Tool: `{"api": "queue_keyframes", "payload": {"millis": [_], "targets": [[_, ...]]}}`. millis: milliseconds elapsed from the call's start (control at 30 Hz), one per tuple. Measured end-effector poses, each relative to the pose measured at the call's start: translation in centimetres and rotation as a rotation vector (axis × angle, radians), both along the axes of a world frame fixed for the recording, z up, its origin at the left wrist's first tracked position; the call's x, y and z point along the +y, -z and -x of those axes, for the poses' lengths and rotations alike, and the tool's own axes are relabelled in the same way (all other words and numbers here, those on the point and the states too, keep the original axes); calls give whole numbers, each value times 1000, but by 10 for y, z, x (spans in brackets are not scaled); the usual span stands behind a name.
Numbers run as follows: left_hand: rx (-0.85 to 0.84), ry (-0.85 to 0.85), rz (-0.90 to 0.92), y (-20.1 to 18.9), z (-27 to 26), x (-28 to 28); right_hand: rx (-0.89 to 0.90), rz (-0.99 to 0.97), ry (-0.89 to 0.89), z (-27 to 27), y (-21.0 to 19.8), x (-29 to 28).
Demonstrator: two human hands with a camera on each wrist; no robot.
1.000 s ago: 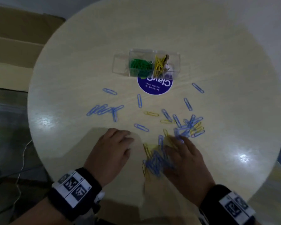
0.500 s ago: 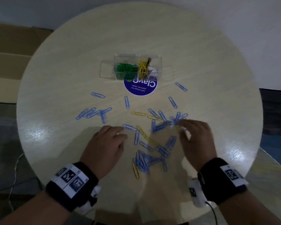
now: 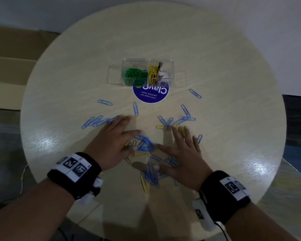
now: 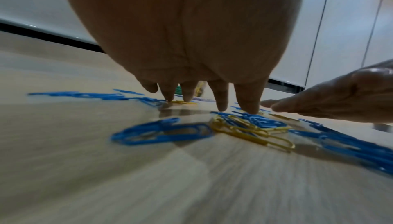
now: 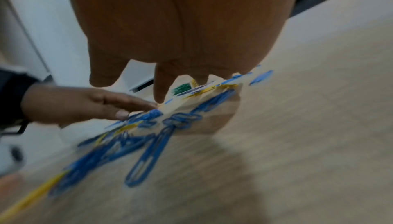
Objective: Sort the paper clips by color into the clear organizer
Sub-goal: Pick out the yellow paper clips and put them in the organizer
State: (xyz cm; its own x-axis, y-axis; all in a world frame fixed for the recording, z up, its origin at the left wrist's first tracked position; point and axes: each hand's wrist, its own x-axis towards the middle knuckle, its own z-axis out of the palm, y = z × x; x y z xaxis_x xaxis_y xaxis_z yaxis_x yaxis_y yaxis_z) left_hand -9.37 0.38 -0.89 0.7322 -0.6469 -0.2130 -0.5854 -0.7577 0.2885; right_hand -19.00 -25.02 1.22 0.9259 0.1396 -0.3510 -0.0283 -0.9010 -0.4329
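Organizer (image 3: 167, 62): green clips (image 3: 135, 73), yellow clips (image 3: 152, 72)

The bench (image 3: 224, 49) lies bare across the upper part of the head view and along its left and right edges, so there is open passage there. The clear organizer (image 3: 147, 72) stands upper centre, with a round blue sticker (image 3: 150, 95) touching its near side. Loose blue paper clips (image 3: 101, 120) and yellow paper clips (image 3: 144, 184) litter the middle and lower centre. The left hand (image 3: 111, 141) and right hand (image 3: 182, 153) lie flat among them, with a tangled heap between.
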Motion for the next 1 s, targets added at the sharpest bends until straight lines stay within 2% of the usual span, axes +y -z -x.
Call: {"api": "queue_keyframes", "payload": {"millis": [67, 167, 200, 267, 300, 400, 467, 567, 667, 767, 867, 1000], "targets": [[3, -54, 42, -2, 0, 9, -52, -85, 90, -1, -1, -16], [-98, -121, 179, -10, 2, 6, -360, -85, 279, -6, -3, -53], [-146, -122, 225, -12, 5, 1, -394, -82, 349, -5, -4, -64], [-163, -79, 268, -15, 15, -10, -339, -108, 444, -5, -6, -71], [-129, -34, 252, -15, 22, -16, -307, -115, 449, -5, -4, -70], [-46, 91, 155, -9, 41, -23, -251, -100, 307, -14, 3, -58], [-58, 93, 174, -12, 48, -23, -195, -29, 202, -23, 6, -49], [-112, 9, 265, -20, 38, -34, -173, 70, 100, -30, 3, -39], [-157, -22, 268, -17, 10, -65, -192, 132, 136, -32, 3, -39], [-161, 61, 217, -6, -7, -87, -201, 159, 197, -32, 9, -47], [-188, 61, 191, -2, -9, -74, -163, 141, 225, -33, 12, -54], [-211, -44, 249, -5, -10, -43, -98, 126, 235, -36, 10, -56]]}}
